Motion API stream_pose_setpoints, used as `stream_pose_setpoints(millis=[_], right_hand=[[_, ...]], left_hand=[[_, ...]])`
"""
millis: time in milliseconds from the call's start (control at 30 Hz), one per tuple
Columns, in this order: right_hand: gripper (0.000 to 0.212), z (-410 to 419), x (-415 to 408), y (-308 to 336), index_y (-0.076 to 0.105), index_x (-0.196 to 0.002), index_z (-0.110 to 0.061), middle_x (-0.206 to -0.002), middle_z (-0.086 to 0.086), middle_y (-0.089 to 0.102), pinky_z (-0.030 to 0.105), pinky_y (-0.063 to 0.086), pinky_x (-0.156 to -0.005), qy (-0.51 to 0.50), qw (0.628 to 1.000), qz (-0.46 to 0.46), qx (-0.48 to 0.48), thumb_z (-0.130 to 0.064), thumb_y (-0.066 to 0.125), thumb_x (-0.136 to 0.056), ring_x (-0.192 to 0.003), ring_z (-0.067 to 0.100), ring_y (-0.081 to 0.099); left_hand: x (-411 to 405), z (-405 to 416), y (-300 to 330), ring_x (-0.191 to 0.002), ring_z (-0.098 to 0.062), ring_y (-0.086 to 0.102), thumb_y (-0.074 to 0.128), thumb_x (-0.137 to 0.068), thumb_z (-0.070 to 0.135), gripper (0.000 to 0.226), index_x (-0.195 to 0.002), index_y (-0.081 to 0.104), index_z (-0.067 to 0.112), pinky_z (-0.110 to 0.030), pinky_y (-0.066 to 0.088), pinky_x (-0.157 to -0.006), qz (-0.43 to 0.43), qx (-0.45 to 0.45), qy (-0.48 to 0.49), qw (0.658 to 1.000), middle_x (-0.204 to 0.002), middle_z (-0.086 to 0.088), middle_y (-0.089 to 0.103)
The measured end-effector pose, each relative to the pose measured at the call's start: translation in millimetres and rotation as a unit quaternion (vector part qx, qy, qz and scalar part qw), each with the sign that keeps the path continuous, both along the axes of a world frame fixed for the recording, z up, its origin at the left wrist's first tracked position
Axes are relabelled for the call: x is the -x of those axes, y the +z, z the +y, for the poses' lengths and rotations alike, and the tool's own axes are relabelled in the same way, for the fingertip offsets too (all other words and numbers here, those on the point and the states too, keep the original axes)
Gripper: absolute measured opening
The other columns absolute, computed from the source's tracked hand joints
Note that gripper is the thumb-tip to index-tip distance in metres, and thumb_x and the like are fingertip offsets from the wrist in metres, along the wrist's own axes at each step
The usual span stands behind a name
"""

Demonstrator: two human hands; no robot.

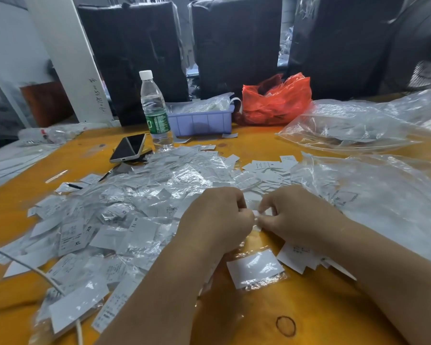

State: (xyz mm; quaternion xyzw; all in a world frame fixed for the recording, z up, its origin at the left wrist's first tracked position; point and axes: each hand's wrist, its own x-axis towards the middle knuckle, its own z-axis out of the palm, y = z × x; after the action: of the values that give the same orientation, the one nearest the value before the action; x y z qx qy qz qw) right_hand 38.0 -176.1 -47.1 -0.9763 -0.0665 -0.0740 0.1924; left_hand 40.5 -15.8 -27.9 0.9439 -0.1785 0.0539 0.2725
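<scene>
Left hand: the left hand (pixel 217 217) is curled into a loose fist, thumb and fingertips closed on one end of a small white label (pixel 265 211).
Right hand: the right hand (pixel 294 215) meets it knuckle to knuckle, fingers pinching the label's other end.
Label: held between the two hands just above the counter (pixel 309 319), mostly hidden by the fingers; its print cannot be read.
Bagged label: a white label in a clear sleeve (pixel 255 267) lies flat just nearer the person than the hands, between the two wrists.
Loose stack: a few printed labels (pixel 296 255) sit under the right wrist, their edges fanned out.
Pile: a heap of sleeved labels (pixel 135 207) starts right beside the left hand and spreads away to its left, up to the left forearm.
Clear bags: large crumpled plastic bags (pixel 383 195) crowd close on the right hand's outer side.
Open room: bare counter shows nearer the person than the hands, between the forearms, and in a strip well beyond the hands.
Beyond the hands: a phone (pixel 128 148), a water bottle (pixel 156 108), a blue tray (pixel 202 122) and a red bag (pixel 276 100) line the counter's far edge.
Cable: a white cord (pixel 47 275) crosses the pile well to the left of the left forearm.
</scene>
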Motion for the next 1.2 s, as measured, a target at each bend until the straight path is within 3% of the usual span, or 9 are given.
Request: stream_pose_setpoints(millis=[267,433,533,633,700,833,1000,1100,1200], right_hand=[[0.011,-3.9,5.3,10.3,0.075,-0.078,-0.016,-0.055,-0.013,0.051,0.013,0.033,-0.045,0.028,0.987,-0.096,-0.127,-0.018,0.068,-0.086,-0.048,0.0,0.048],[0.018,-6.2,4.6,16.5,0.069,-0.067,-0.017,-0.047,-0.007,0.053,0.015,0.033,-0.043,0.011,0.955,-0.12,-0.272,-0.017,0.072,-0.085,-0.042,0.003,0.042],[0.014,-8.6,3.7,19.4,0.068,-0.077,-0.008,-0.047,-0.006,0.048,0.015,0.03,-0.037,-0.006,0.886,-0.051,-0.461,-0.012,0.065,-0.09,-0.037,0.002,0.036],[0.019,-9.3,3.1,22.2,0.063,-0.073,-0.009,-0.052,0.001,0.038,0.016,0.021,-0.034,0.013,0.793,0.05,-0.607,-0.006,0.059,-0.091,-0.037,0.007,0.022],[0.028,-8.1,3.0,22.5,0.061,-0.064,-0.013,-0.052,0.002,0.036,0.014,0.019,-0.035,0.042,0.775,0.094,-0.624,-0.005,0.057,-0.091,-0.037,0.009,0.02],[0.034,-6.4,4.2,20.6,0.065,-0.058,-0.016,-0.049,0.001,0.038,0.015,0.021,-0.034,0.065,0.797,0.127,-0.587,-0.005,0.059,-0.09,-0.036,0.009,0.023],[0.022,-3.0,7.4,20.8,0.063,-0.069,-0.013,-0.051,0.0,0.035,0.017,0.024,-0.036,0.083,0.811,0.127,-0.565,-0.013,0.061,-0.091,-0.039,0.009,0.024],[0.022,-3.5,7.2,24.1,0.06,-0.093,-0.008,-0.059,0.002,0.036,0.021,0.024,-0.04,0.09,0.772,0.127,-0.616,-0.026,0.053,-0.081,-0.045,0.011,0.025],[0.029,-6.0,4.4,25.7,0.051,-0.113,-0.006,-0.066,0.006,0.041,0.025,0.03,-0.042,0.065,0.754,0.116,-0.644,-0.006,0.035,-0.089,-0.049,0.012,0.033]], left_hand=[[-0.6,1.2,-0.5,-0.078,-0.015,0.059,0.053,-0.084,0.025,0.012,-0.087,0.065,0.026,-0.03,0.052,-0.067,-0.008,0.047,0.031,0.998,-0.082,0.006,0.062],[1.1,-1.6,-3.0,-0.083,-0.015,0.06,0.051,-0.089,0.031,0.02,-0.106,0.062,0.032,-0.03,0.052,-0.071,-0.008,-0.033,0.004,0.999,-0.091,0.005,0.062],[-1.1,-0.9,-2.7,-0.079,-0.014,0.059,0.049,-0.093,0.033,0.017,-0.097,0.065,0.028,-0.028,0.049,-0.064,-0.037,-0.015,0.021,0.999,-0.09,0.006,0.063],[-2.2,-1.4,-1.9,-0.063,-0.008,0.051,0.048,-0.096,0.042,0.025,-0.085,0.062,0.025,-0.026,0.036,-0.053,0.012,0.121,0.011,0.992,-0.076,0.01,0.058],[-4.0,-2.2,1.6,-0.065,-0.01,0.053,0.05,-0.095,0.044,0.024,-0.086,0.062,0.026,-0.028,0.038,-0.06,0.073,0.234,-0.003,0.969,-0.076,0.008,0.06],[-6.0,-1.6,10.2,-0.064,-0.013,0.058,0.045,-0.098,0.047,0.037,-0.091,0.066,0.017,-0.032,0.046,-0.062,0.177,0.39,-0.036,0.903,-0.071,0.004,0.066],[-4.3,-1.0,2.9,-0.056,-0.011,0.056,0.059,-0.094,0.033,0.024,-0.091,0.068,0.012,-0.025,0.043,-0.05,0.147,0.377,-0.061,0.912,-0.062,0.005,0.066],[-5.7,-0.1,1.7,-0.054,-0.009,0.055,0.062,-0.092,0.017,0.009,-0.09,0.067,0.01,-0.023,0.044,-0.048,0.131,0.387,-0.037,0.912,-0.062,0.004,0.066],[-5.5,-0.2,0.9,-0.053,-0.009,0.056,0.064,-0.091,0.014,0.004,-0.089,0.066,0.011,-0.024,0.046,-0.049,0.122,0.398,-0.026,0.909,-0.063,0.003,0.068]])
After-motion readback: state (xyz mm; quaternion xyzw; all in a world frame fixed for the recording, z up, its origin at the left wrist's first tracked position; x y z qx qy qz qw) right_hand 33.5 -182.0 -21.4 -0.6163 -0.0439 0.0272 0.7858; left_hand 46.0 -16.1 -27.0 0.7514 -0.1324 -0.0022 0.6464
